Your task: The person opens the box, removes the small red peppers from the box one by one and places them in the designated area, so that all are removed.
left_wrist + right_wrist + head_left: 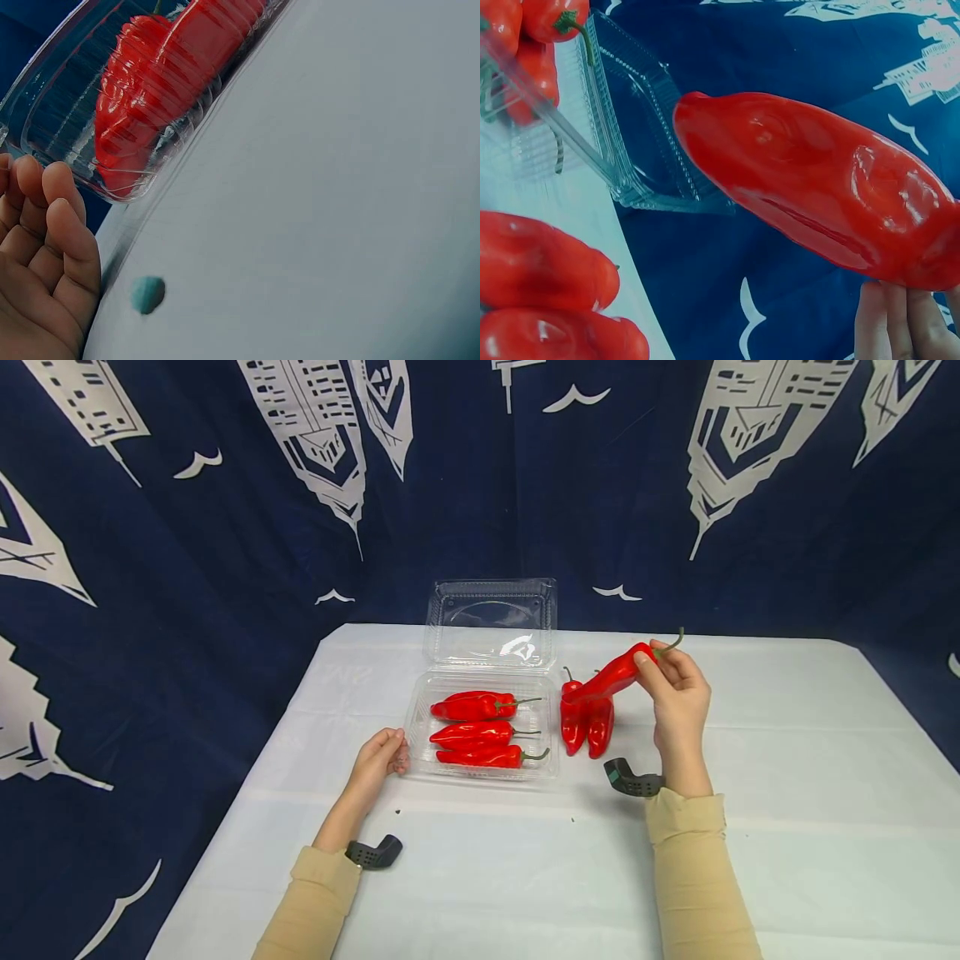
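Red pepper (618, 673) is pinched by the right hand (678, 693), far from the left hand (379, 756), whose grip is unclear.

Here's the white-covered table (810, 835): an open clear plastic clamshell (487, 772) sits on it, two red peppers (573, 727) just beside.
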The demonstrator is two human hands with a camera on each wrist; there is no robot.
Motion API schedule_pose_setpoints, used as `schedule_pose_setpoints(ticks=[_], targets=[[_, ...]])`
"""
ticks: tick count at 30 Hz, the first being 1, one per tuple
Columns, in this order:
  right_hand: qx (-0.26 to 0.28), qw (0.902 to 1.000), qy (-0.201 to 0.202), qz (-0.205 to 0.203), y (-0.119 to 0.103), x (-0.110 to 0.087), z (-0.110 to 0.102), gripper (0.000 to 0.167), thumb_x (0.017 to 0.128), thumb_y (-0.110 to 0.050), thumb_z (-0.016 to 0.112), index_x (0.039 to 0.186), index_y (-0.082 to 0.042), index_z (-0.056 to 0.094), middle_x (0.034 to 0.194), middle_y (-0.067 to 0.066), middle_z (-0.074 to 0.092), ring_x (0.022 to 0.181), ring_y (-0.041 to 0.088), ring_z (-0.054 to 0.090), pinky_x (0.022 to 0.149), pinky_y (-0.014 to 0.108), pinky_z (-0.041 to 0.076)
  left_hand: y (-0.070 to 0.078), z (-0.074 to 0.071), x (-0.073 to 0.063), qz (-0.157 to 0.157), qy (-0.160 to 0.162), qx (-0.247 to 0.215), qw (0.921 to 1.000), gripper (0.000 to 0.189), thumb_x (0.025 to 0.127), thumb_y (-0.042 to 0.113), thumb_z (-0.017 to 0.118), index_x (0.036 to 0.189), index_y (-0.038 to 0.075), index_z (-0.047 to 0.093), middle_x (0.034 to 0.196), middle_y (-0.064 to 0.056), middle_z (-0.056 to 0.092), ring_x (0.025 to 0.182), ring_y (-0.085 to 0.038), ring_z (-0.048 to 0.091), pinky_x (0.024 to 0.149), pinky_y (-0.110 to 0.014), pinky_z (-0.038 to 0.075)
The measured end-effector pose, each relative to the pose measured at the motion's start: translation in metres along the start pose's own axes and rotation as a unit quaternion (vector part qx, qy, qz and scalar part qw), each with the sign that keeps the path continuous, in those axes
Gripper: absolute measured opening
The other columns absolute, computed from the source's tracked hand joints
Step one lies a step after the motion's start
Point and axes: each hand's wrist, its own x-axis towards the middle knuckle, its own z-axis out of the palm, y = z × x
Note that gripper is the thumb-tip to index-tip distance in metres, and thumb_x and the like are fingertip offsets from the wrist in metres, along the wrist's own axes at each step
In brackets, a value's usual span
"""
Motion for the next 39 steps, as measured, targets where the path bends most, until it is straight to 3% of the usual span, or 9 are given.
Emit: schedule_pose_setpoints(ticks=[10, 15, 17, 20, 21, 24, 31, 39], targets=[[0.003, 0.9993, 0.017, 0.033, 0.002, 0.005, -0.010, 0.038, 0.079, -0.017, 0.077, 0.113, -0.005, 0.066, 0.109, 0.005, 0.064, 0.096, 0.017, 0.061, 0.071, 0.017, 0.051, -0.021, -0.008, 0.012, 0.002, 0.001, -0.013, 0.9999, 0.022, 0.102, 0.014, 0.041, 0.087, 0.000, 0.048, 0.072, -0.003, 0.048, 0.059, -0.009, 0.048, 0.054, -0.020, 0.043], [-0.023, 0.9985, 0.024, 0.045, 0.007, 0.010, -0.016, 0.042, 0.078, -0.022, 0.078, 0.115, -0.008, 0.066, 0.112, 0.006, 0.063, 0.099, 0.016, 0.060, 0.073, 0.018, 0.051, -0.025, -0.007, 0.013, 0.006, 0.008, -0.019, 0.9998, 0.023, 0.101, 0.018, 0.044, 0.087, 0.000, 0.048, 0.072, -0.004, 0.048, 0.058, -0.010, 0.048, 0.054, -0.020, 0.043], [-0.014, 0.9989, 0.020, 0.041, 0.017, 0.015, -0.023, 0.041, 0.077, -0.022, 0.079, 0.114, -0.009, 0.067, 0.112, 0.005, 0.064, 0.098, 0.014, 0.061, 0.073, 0.019, 0.051, -0.025, -0.007, 0.013, 0.011, 0.009, -0.018, 0.9997, 0.024, 0.101, 0.019, 0.045, 0.087, 0.000, 0.048, 0.071, -0.004, 0.048, 0.058, -0.010, 0.048, 0.054, -0.020, 0.043], [-0.049, 0.9981, 0.010, 0.037, 0.023, 0.018, -0.029, 0.041, 0.078, -0.026, 0.078, 0.115, -0.011, 0.067, 0.114, 0.003, 0.064, 0.099, 0.013, 0.061, 0.075, 0.021, 0.052, -0.026, -0.007, 0.012, 0.016, 0.010, -0.014, 0.9997, 0.024, 0.100, 0.020, 0.046, 0.087, 0.000, 0.048, 0.071, -0.003, 0.048, 0.059, -0.009, 0.047, 0.054, -0.020, 0.043], [-0.034, 0.9987, 0.003, 0.038, 0.031, 0.023, -0.033, 0.040, 0.077, -0.023, 0.079, 0.113, -0.011, 0.068, 0.113, 0.003, 0.065, 0.098, 0.013, 0.061, 0.075, 0.021, 0.052, -0.026, -0.007, 0.012, 0.016, 0.010, -0.014, 0.9997, 0.024, 0.100, 0.020, 0.046, 0.087, -0.001, 0.048, 0.071, -0.003, 0.048, 0.059, -0.009, 0.047, 0.054, -0.020, 0.042], [-0.077, 0.9956, -0.004, 0.053, 0.040, 0.030, -0.039, 0.042, 0.078, -0.029, 0.078, 0.115, -0.014, 0.067, 0.115, 0.002, 0.064, 0.100, 0.013, 0.060, 0.078, 0.025, 0.052, -0.026, -0.007, 0.013, 0.016, 0.011, -0.015, 0.9997, 0.024, 0.100, 0.019, 0.045, 0.087, -0.001, 0.048, 0.072, -0.004, 0.048, 0.059, -0.009, 0.047, 0.054, -0.019, 0.042], [-0.090, 0.9933, -0.003, 0.073, 0.101, 0.066, -0.064, 0.050, 0.071, -0.040, 0.081, 0.116, -0.021, 0.068, 0.119, 0.002, 0.061, 0.103, 0.015, 0.059, 0.067, 0.018, 0.052, -0.025, -0.007, 0.012, 0.015, 0.008, -0.016, 0.9997, 0.025, 0.100, 0.019, 0.046, 0.088, -0.002, 0.048, 0.072, -0.004, 0.048, 0.059, -0.010, 0.047, 0.054, -0.020, 0.042], [-0.115, 0.9895, -0.021, 0.085, 0.114, 0.069, -0.070, 0.056, 0.071, -0.043, 0.080, 0.118, -0.016, 0.066, 0.118, 0.006, 0.060, 0.089, 0.014, 0.064, 0.063, 0.020, 0.052, -0.025, -0.007, 0.012, 0.018, 0.009, -0.015, 0.9997, 0.025, 0.100, 0.020, 0.046, 0.088, -0.002, 0.048, 0.072, -0.005, 0.047, 0.060, -0.010, 0.046, 0.054, -0.020, 0.042]])
